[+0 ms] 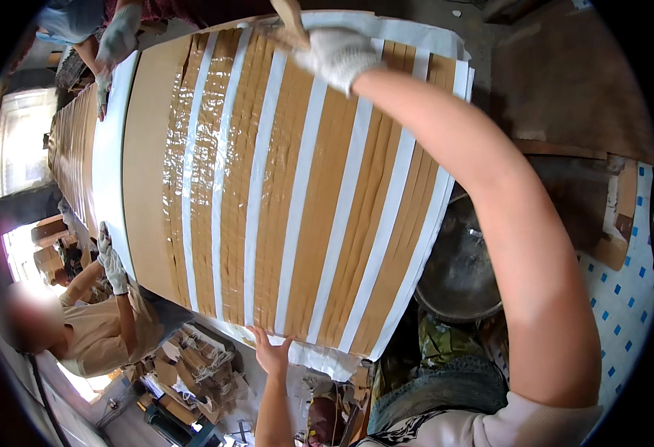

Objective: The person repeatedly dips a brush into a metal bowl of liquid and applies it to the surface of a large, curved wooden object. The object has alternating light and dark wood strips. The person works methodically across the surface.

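Across the middle lies a large stack of brown sheets (308,261), with white strips (303,141) running between the brown bands. The left part of the brown bands is wet and glossy. At the stack's far edge my right hand (334,56), in a white knitted glove, is closed around a wooden-handled brush (289,16); its working end is blurred and partly hidden by the glove. My bare left hand (272,356) rests at the near edge of the stack, fingers spread against the sheet's rim.
Two other people stand at the left end, their gloved hands (112,261) on a white-edged board (111,171). A dark round basin (457,276) sits right of the stack. Cardboard scraps (193,372) lie below left. A brown board (565,82) is at far right.
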Available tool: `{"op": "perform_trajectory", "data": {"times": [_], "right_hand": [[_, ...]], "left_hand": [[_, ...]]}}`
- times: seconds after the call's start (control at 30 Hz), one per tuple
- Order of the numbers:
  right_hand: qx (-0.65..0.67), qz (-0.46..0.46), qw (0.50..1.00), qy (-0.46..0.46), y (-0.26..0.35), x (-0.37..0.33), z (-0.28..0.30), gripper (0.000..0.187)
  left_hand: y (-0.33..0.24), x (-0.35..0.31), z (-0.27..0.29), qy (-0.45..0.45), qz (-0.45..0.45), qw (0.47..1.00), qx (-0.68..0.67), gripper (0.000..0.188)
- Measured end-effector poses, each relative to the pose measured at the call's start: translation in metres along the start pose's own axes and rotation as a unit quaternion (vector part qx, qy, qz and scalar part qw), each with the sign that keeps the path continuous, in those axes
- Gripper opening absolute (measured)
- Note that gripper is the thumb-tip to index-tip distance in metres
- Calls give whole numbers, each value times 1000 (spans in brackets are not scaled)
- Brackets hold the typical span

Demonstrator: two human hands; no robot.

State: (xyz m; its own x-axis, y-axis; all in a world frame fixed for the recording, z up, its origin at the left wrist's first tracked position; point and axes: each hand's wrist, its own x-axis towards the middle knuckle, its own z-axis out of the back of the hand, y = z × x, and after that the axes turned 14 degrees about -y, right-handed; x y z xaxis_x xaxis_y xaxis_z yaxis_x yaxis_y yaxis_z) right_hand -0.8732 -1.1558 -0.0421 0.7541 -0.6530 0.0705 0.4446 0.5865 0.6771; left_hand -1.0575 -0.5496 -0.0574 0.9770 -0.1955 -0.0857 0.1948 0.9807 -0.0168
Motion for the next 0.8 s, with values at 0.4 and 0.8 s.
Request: {"op": "perform_trajectory", "data": {"times": [0.4,0.8], "right_hand": [[-155,31,982,-108,-75,2,55,53],[-166,45,980,-95,-77,6,43,46]], "left_hand": [[10,-2,-11,0,12,999,-31,107],[-8,4,2,68,120,989,-60,112]]}}
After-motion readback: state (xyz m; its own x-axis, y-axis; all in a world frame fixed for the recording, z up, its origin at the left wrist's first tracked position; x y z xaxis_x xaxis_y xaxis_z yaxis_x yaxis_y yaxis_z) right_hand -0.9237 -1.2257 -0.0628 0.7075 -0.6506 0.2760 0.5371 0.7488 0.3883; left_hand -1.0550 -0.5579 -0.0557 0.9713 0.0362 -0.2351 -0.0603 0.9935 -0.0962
